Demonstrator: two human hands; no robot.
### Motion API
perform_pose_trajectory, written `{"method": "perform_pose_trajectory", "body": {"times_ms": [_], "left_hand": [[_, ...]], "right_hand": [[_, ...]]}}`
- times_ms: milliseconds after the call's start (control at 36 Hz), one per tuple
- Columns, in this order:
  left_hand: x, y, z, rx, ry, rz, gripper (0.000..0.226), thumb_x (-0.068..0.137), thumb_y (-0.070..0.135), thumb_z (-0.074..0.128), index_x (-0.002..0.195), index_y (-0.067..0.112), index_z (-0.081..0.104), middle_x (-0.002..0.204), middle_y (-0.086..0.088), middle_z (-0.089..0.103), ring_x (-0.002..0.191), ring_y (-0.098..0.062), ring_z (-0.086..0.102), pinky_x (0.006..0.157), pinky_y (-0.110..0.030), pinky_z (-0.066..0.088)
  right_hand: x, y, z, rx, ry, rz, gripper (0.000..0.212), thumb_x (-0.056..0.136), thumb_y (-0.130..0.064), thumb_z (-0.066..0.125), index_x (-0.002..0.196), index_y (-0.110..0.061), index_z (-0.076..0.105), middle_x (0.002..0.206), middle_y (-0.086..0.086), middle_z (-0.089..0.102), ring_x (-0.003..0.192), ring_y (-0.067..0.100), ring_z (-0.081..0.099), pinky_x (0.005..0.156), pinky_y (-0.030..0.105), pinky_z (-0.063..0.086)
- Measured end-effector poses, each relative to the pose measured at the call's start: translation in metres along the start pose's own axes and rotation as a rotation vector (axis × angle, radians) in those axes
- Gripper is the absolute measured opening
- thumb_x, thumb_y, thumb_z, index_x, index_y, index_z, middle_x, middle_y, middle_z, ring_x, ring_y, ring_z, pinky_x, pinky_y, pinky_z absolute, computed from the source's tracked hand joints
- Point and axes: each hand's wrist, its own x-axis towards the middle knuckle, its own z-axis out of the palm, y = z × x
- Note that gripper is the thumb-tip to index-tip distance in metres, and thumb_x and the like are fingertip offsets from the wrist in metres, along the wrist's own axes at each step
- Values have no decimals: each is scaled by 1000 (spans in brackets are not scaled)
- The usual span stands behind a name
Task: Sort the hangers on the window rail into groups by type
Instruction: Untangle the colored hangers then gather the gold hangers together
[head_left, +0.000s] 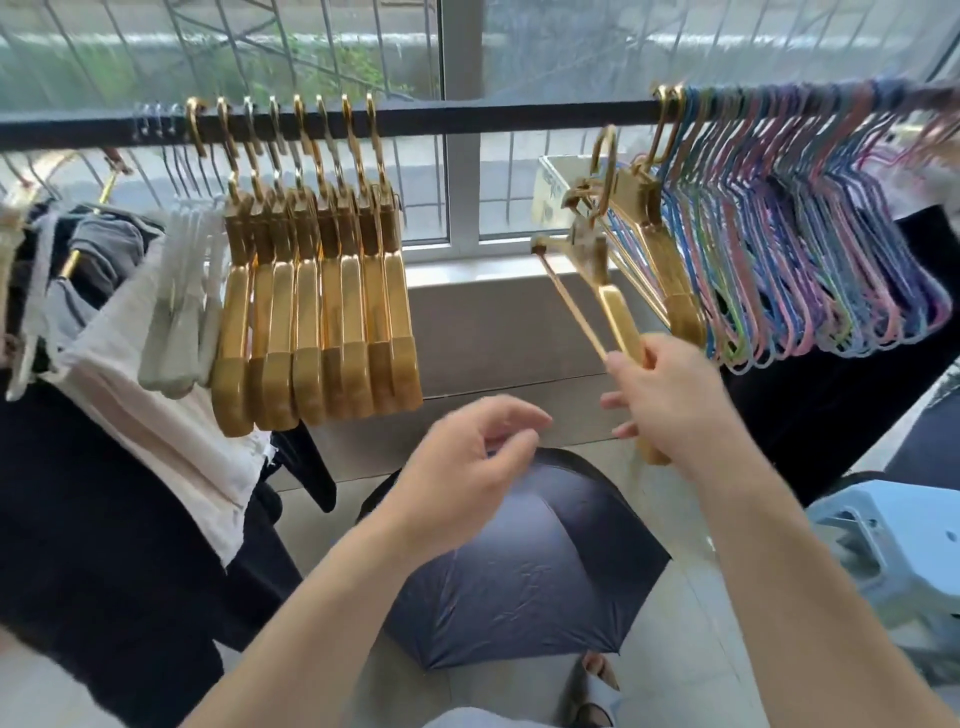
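Note:
A black window rail (498, 117) runs across the view. Several gold hangers (317, 322) hang in a group left of centre, with several white hangers (182, 291) just to their left. On the right, two gold hangers (670, 270) hang beside a dense row of thin coloured hangers (810, 260). My right hand (670, 400) grips the lower end of one gold hanger (605, 270), which is off the rail and tilted, its hook below the bar. My left hand (467, 467) hovers below the middle of the rail, fingers loosely curled, holding nothing.
Clothes (104, 364) hang at the far left on a second rail. An open dark umbrella (524, 561) lies on the floor below my hands. A light blue plastic stool (893, 561) stands at the right. A cardboard box (561, 192) sits on the windowsill.

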Motion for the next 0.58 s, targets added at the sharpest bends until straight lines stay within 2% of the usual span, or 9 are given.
{"method": "perform_pose_trajectory", "body": {"times_ms": [83, 250, 306, 361, 417, 472, 583], "left_hand": [[4, 22, -21, 6, 75, 67, 18, 102, 16, 61, 110, 26, 74, 103, 17, 75, 102, -1, 69, 89, -15, 52], [13, 24, -48, 105, 207, 105, 17, 102, 17, 59, 106, 24, 74, 97, 15, 74, 97, 0, 67, 81, -9, 49], [13, 19, -51, 167, 273, 114, 17, 102, 13, 59, 104, 21, 74, 92, 14, 72, 89, 2, 66, 74, -6, 46], [14, 11, -50, 272, 340, 127, 17, 102, 11, 59, 104, 20, 73, 84, 13, 68, 77, -2, 62, 68, -11, 45], [14, 3, -48, 436, 381, 142, 16, 100, 11, 60, 106, 18, 73, 94, 10, 67, 90, -5, 59, 81, -14, 44], [13, -4, -47, 546, 395, 149, 15, 99, 10, 61, 105, 17, 73, 106, 7, 66, 108, -10, 54, 92, -10, 37], [11, -10, -45, 519, 387, 93, 16, 99, 12, 61, 104, 19, 74, 112, 10, 64, 116, -8, 48, 95, -5, 31]], "right_hand": [[9, -19, -28, -115, 64, -66, 18, 104, -32, 55, 95, -17, 59, 89, 2, 66, 70, 14, 75, 58, 37, 64], [34, -44, -54, -194, 93, -79, 25, 103, -32, 54, 96, -9, 60, 79, 12, 71, 59, 20, 74, 59, 45, 64], [41, -51, -57, -171, 86, -60, 26, 104, -30, 53, 101, -5, 61, 76, 16, 71, 59, 26, 75, 60, 51, 64], [50, -57, -57, -160, 89, -44, 29, 104, -30, 52, 104, -3, 61, 76, 17, 71, 59, 28, 75, 62, 54, 64], [60, -64, -55, -172, 89, -37, 31, 104, -31, 51, 105, -2, 61, 77, 16, 72, 58, 28, 75, 66, 53, 64], [68, -70, -50, -191, 90, -30, 33, 104, -30, 50, 104, 1, 60, 79, 16, 72, 57, 29, 74, 67, 50, 64], [78, -75, -42, -269, 75, 11, 31, 104, -26, 47, 92, 1, 57, 64, 19, 72, 54, 30, 73, 67, 45, 64]]}}
